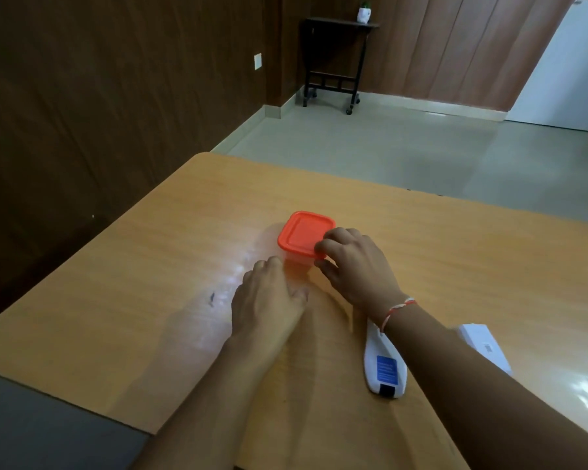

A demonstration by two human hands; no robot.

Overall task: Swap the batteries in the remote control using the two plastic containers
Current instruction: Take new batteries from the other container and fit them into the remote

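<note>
Orange square lid (304, 233) pinched by right hand (357, 266); left hand (269, 300) cupping clear container (297, 264).

One lidded container (304, 237); one remote (384, 362); two hands (269, 300) (357, 266).

On the table (123, 266) a lidded container (302, 237) sits between the left hand (269, 300) and right hand (353, 266), with the remote (382, 364) nearer, under the right forearm, and a box (482, 347) to its right.
</note>
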